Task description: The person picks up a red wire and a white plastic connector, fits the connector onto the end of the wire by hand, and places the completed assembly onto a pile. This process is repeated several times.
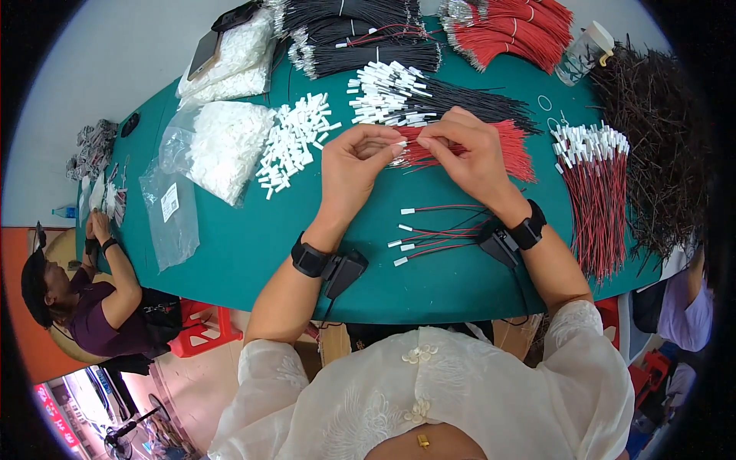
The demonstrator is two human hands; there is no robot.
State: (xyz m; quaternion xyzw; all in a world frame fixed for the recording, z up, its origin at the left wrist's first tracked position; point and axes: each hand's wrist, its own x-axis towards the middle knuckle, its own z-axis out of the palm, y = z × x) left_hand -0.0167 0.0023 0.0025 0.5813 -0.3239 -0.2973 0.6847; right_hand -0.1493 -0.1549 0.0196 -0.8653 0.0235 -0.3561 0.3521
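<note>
My left hand (349,170) pinches a small white connector housing (402,143) between thumb and fingertips. Close beside it, my right hand (477,157) is closed in a pinch, its fingertips at the end of a thin red wire. Under and behind both hands lies a bundle of red wires (515,149). Past it are black wires (479,101) whose left ends carry white connectors (383,88). Nearer to me, by my right wrist, rest several red-and-black wire pairs (437,249) with white connectors. Loose white connectors (295,138) are spread left of my left hand.
A clear bag of white connectors (226,146) and an empty plastic bag (170,215) lie on the green table (230,257). Bundled black (368,50) and red wires (510,34) sit at the back. Assembled wires (598,207) and a dark heap (652,138) stand right. A co-worker (100,307) sits left.
</note>
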